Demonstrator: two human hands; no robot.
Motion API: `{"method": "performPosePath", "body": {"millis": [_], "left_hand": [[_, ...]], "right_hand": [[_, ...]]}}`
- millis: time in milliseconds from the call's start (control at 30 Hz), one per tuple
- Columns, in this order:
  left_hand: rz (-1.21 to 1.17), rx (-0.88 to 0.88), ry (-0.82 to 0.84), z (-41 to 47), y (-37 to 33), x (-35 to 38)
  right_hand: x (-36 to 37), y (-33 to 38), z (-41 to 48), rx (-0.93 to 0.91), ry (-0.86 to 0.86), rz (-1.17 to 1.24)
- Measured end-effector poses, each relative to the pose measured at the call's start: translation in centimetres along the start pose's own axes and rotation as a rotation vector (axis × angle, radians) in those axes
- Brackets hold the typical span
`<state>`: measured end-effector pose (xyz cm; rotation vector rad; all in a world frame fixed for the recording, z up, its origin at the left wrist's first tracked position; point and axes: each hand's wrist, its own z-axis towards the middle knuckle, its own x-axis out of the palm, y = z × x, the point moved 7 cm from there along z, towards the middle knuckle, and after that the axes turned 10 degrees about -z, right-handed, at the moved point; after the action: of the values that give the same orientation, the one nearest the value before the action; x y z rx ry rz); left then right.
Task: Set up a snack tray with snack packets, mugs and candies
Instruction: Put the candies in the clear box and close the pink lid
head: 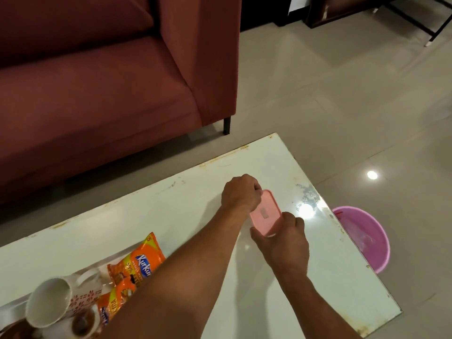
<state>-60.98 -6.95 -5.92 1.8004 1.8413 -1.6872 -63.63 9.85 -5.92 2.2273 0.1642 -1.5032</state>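
A pink rectangular box with a lid (pixel 266 214) lies on the white table (pixel 190 209) towards its far right corner. My left hand (pixel 241 193) grips the box's far end and my right hand (pixel 283 243) grips its near end. At the lower left a tray (pixel 112 259) holds two orange snack packets (pixel 140 261), partly hidden by my left forearm. On the tray a white mug with a red flower pattern (pixel 52 300) lies tilted on its side. A second mug with a brown inside (pixel 83 325) stands beside it.
A dark red sofa (pixel 97 81) stands beyond the table's far edge. A pink plastic tub (pixel 362 237) sits on the tiled floor just past the table's right edge. Dark furniture legs show at the top right.
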Motion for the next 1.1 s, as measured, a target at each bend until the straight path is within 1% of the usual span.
{"method": "performPosePath", "body": {"millis": [67, 200, 300, 400, 533, 833, 900, 933, 967, 1033, 1100], "left_hand": [[-0.003, -0.025, 0.06, -0.7, 1.9, -0.8], [0.058, -0.055, 0.23, -3.6, 7.0, -3.8], [0.096, -0.053, 0.272, -5.9, 9.7, -5.8], [0.102, -0.067, 0.28, -7.7, 11.7, -6.6], [0.105, -0.068, 0.275, -9.6, 13.8, -6.7], [0.166, 0.017, 0.177, -11.2, 14.0, -6.3], [0.149, 0.081, 0.098, -11.8, 13.0, -7.9], [0.119, 0.129, 0.021, -12.5, 12.4, -9.3], [0.071, 0.187, -0.09, -13.5, 11.8, -11.2], [-0.081, 0.28, -0.373, -16.9, 11.9, -16.2], [-0.26, 0.273, -0.651, -21.6, 14.9, -22.4]], "right_hand": [[0.8, 0.5, -1.5, -0.053, 0.027, 0.034], [3.8, 2.7, -6.3, -0.154, 0.126, 0.096], [5.7, 4.8, -9.5, -0.19, 0.194, 0.096], [7.0, 5.6, -11.9, -0.178, 0.216, 0.106], [8.3, 5.6, -14.1, -0.171, 0.246, 0.06], [8.6, 5.8, -15.2, -0.156, 0.207, -0.012], [8.0, 5.6, -15.2, -0.148, 0.197, -0.033], [7.4, 5.4, -15.4, -0.138, 0.172, -0.03], [6.8, 5.1, -15.7, -0.13, 0.131, -0.005], [5.5, 4.3, -16.9, -0.141, 0.039, 0.099], [5.0, 3.5, -18.6, -0.148, -0.003, 0.184]]}}
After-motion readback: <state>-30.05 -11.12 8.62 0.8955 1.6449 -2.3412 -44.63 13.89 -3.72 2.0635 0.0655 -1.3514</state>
